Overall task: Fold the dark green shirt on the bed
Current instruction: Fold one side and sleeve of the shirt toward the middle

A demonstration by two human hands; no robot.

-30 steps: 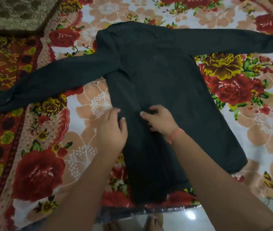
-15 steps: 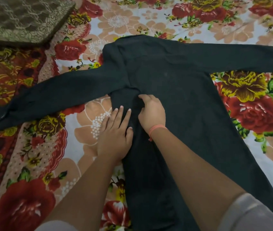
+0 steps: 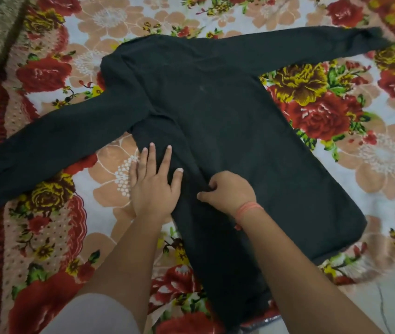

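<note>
**Right hand drawn down the side crease; fold barely begun**

Your right hand (image 3: 227, 191) has slid toward you from the armpit of the dark green shirt (image 3: 227, 112). It now sits at mid-torso, fingers curled and pinching a ridge of cloth. Your left hand (image 3: 154, 186) has spread its fingers and presses flat on the shirt's side edge, its outer fingers over the floral bedspread (image 3: 109, 189), thumb near the right hand. So the shirt lies under both hands and runs away from you.

I judge the task early. At most one side edge is being creased inward, and how much is turned under I cannot tell. Farther out, the left sleeve (image 3: 54, 145) and right sleeve (image 3: 288, 48) lie spread wide. Sleeves, far side and hem remain.
</note>
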